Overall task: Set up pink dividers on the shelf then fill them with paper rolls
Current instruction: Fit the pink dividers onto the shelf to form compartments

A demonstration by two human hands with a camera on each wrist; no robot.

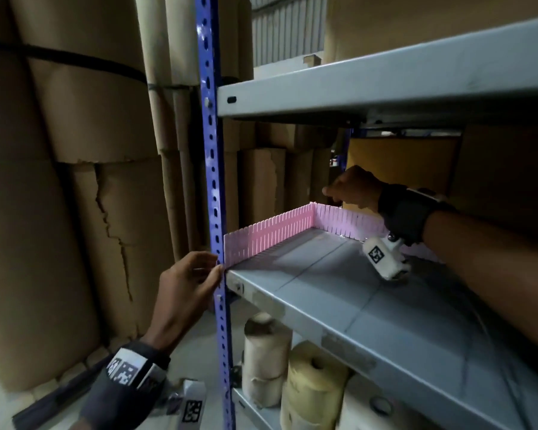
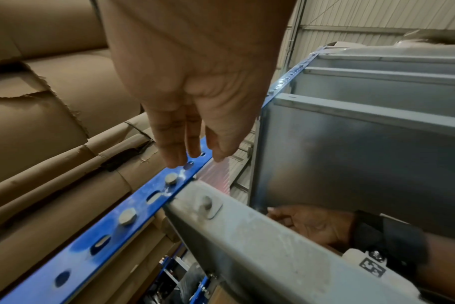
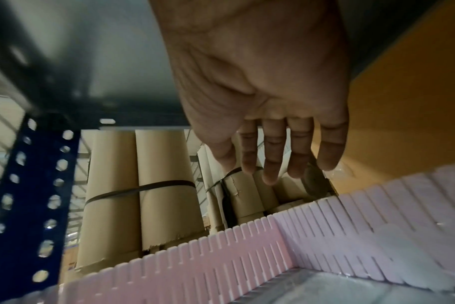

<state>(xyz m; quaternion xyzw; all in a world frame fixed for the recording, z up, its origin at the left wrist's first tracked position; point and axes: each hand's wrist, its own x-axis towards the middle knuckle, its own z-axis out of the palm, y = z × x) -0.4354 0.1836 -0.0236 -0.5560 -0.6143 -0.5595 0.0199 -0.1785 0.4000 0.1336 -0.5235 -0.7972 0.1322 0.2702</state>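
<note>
We can read no words, numbers or brand names anywhere. The only markings are black-and-white square code tags: one on the left wrist band (image 1: 123,369), one on the white camera block under the right wrist (image 1: 375,253), and one on a block (image 1: 192,409) on the floor.

On the grey metal shelf (image 1: 339,293) two pink slotted plastic dividers (image 1: 271,234) are standing upright and are meeting at the far left corner, one along the left edge, one along the back. The blue perforated steel upright (image 1: 213,187) is standing at the front left corner. Tall brown cardboard rolls (image 1: 75,181) are standing left of and behind the rack. Small cream paper rolls (image 1: 311,389) are sitting on the level below.
</note>
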